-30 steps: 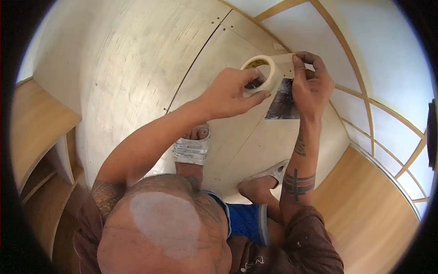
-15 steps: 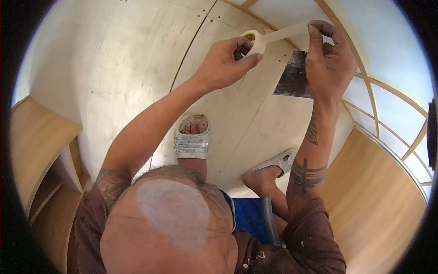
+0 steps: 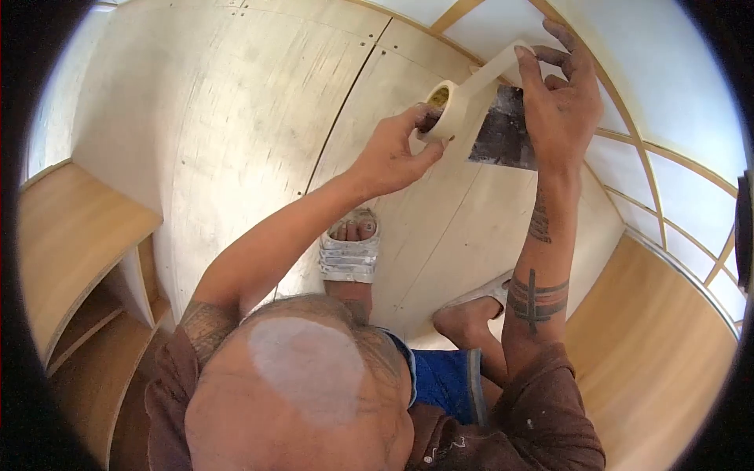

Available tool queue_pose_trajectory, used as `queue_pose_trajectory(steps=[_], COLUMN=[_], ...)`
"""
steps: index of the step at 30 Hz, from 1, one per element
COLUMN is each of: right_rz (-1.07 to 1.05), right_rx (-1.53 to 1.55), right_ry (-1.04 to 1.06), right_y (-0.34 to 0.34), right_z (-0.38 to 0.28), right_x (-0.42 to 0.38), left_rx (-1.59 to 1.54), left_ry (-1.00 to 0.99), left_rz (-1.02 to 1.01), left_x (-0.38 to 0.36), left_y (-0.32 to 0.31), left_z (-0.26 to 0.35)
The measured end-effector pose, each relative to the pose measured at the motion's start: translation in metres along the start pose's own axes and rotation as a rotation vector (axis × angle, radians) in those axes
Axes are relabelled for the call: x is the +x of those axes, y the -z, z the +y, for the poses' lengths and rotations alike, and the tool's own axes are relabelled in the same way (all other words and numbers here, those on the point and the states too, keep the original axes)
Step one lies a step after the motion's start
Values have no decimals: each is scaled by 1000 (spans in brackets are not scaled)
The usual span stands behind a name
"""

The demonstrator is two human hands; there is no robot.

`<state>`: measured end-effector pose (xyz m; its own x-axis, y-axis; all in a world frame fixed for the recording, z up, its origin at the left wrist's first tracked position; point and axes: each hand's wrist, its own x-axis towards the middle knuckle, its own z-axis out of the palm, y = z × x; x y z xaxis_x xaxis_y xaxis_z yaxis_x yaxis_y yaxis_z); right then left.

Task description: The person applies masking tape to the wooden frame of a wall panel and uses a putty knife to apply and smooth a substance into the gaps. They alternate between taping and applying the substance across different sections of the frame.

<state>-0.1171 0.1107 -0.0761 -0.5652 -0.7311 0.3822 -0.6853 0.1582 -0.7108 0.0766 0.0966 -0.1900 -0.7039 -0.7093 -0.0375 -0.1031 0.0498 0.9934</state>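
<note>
A roll of masking tape [image 3: 453,116] is gripped in my left hand [image 3: 397,155], with fingers inside its core and the thumb against the outer side. From the roll a pale strip of tape [image 3: 495,71] stretches up and right. Its free end is pinched between thumb and index finger of my right hand [image 3: 564,114], whose other fingers are partly raised. Below the strip, left of my right hand, a dark, paint-smeared flat square [image 3: 503,133] shows against the floor; my hand covers part of it.
Pale plywood boards [image 3: 259,102] with screw heads and a dark seam make up the floor. A wood-framed panel [image 3: 683,188] lines the right side. Wooden shelving [image 3: 94,220] stands at left, and a wood-grain panel [image 3: 644,314] at lower right. My sandalled feet are on the floor.
My left hand and the tape roll have moved lower in view. The strip now slants more steeply, and the fingers of my right hand are more spread. The view has shifted slightly.
</note>
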Motion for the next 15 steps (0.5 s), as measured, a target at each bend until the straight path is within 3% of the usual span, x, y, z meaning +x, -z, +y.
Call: queue_pose_trajectory(steps=[5, 11, 15], right_rz=[8, 35, 176], right_rx=[29, -72, -103], right_ry=[51, -36, 185], right_y=[-8, -15, -27], right_z=[12, -16, -4], right_x=[9, 19, 19], left_rx=[-122, -107, -169], left_ry=[9, -33, -36], left_rz=[56, 48, 72], left_x=[14, 40, 54], left_y=[-1, 7, 2], left_z=[-2, -1, -11])
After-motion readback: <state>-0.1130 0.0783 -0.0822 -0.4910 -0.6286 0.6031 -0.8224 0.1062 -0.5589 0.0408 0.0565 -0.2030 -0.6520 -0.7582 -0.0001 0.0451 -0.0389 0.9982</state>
